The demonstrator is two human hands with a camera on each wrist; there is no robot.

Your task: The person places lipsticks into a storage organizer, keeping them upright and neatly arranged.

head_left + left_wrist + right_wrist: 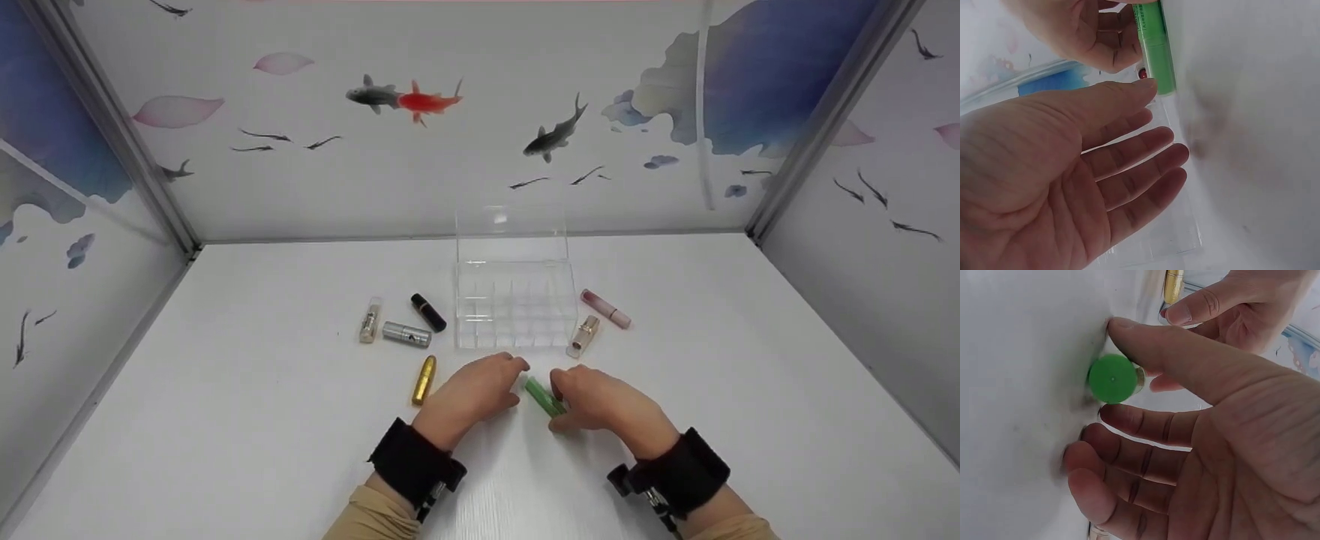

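A green lip balm tube point(544, 397) with a clear cap lies slanted on the white table between the hands. My right hand point(604, 401) has its thumb and curled index finger on either side of the tube, and in the right wrist view its round green end point(1112, 378) sits between them. My left hand point(480, 386) is held close to the tube's other end, fingers loosely extended and holding nothing. In the left wrist view its thumb overlaps the tube's capped end point(1161, 67); whether they touch, I cannot tell.
Behind the hands stands a clear divided organizer point(516, 304), lid raised. Left of it lie a gold lipstick point(424, 380), a silver tube point(406, 334), a black lipstick point(428, 313) and a clear-capped tube point(370, 321). Right of it are a pink tube point(606, 309) and a clear-and-gold lipstick point(583, 335).
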